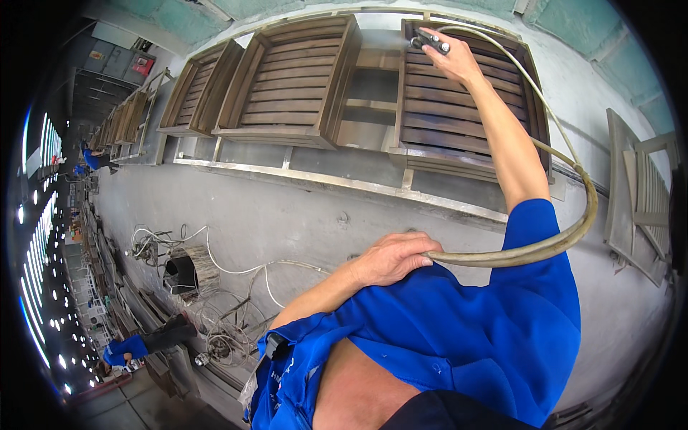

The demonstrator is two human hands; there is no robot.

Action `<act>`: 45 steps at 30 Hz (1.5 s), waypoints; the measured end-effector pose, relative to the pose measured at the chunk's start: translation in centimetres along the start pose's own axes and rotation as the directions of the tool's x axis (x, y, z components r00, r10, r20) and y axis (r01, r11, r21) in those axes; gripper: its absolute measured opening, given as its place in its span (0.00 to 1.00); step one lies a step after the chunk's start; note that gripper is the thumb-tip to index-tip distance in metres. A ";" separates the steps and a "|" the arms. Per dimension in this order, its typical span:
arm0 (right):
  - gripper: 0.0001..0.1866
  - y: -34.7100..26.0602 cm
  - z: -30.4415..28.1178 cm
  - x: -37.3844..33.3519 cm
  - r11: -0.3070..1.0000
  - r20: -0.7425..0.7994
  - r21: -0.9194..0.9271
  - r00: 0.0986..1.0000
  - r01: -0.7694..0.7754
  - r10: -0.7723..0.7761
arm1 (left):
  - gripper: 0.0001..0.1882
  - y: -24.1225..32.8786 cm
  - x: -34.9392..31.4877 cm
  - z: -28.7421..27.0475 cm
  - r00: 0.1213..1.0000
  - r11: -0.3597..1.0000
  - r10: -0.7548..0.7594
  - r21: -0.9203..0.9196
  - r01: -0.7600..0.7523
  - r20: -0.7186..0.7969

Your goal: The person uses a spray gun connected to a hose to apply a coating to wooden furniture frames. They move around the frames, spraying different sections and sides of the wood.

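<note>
My right hand (456,61) is closed round a black spray gun (430,41), at the end of my outstretched arm. The gun is over the far left corner of a brown slatted wooden crate-like frame (459,118); a faint haze shows to its left. From the gun a pale hose (534,75) curves down on the right and joins a thicker, stained hose bundle (527,252) that bends back toward my body. My left hand (396,259) is wrapped round that bundle in front of my chest. The underside of its grip is hidden.
Two more slatted wooden frames (290,75) (204,89) stand to the left on a long metal rack (287,172). Tangled hoses (229,333) and a dark container (179,275) lie on the grey floor (344,208). Slatted panels (638,193) lean at the right. Two people in blue (125,350) (92,158) are farther left.
</note>
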State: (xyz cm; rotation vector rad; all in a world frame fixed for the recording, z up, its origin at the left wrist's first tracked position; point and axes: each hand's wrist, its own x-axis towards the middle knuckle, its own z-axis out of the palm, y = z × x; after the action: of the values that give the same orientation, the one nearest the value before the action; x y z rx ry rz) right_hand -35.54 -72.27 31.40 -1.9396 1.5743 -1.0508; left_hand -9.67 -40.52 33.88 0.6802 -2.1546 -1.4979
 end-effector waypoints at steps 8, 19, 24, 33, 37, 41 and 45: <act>0.28 -4.0 -4.7 -13.1 0.952 0.391 0.290 0.897 0.094 -0.207 | 0.14 -1.3 -0.4 0.2 0.996 0.991 0.084 -0.106 -0.081 0.023; 0.28 -5.0 -3.7 1.7 0.964 -0.066 0.223 0.984 -0.147 0.165 | 0.13 -0.6 -1.7 0.1 0.996 0.996 0.009 -0.082 -0.016 -0.086; 0.28 -7.9 -4.1 1.4 0.973 0.152 0.225 0.984 0.053 -0.089 | 0.13 -0.9 -2.1 -0.9 0.995 0.996 0.043 -0.073 -0.050 -0.091; 0.27 -11.8 7.0 3.9 0.933 0.044 0.326 0.988 -0.156 0.149 | 0.13 -2.6 -5.9 -4.5 0.983 0.992 0.023 -0.121 -0.045 -0.180; 0.27 -11.6 11.9 6.0 0.962 -0.163 0.217 0.965 -0.166 0.203 | 0.13 -4.0 -8.8 -7.6 0.967 0.993 0.013 -0.113 -0.043 -0.255; 0.28 -12.5 17.4 10.5 0.976 -0.303 0.052 0.928 -0.213 0.218 | 0.13 -6.3 -12.5 -12.0 0.956 0.996 -0.007 -0.087 -0.019 -0.292; 0.29 -16.4 25.0 14.6 0.984 -0.303 0.075 0.936 -0.162 0.177 | 0.12 -10.0 -17.7 -17.9 0.953 0.998 -0.020 -0.070 -0.001 -0.302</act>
State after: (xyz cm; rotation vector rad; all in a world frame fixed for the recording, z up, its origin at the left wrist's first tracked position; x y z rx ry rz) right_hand -4.81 -85.18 32.03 -1.6307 1.8246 -1.3541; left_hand 16.44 -45.79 29.13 0.8369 -1.8623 -1.3659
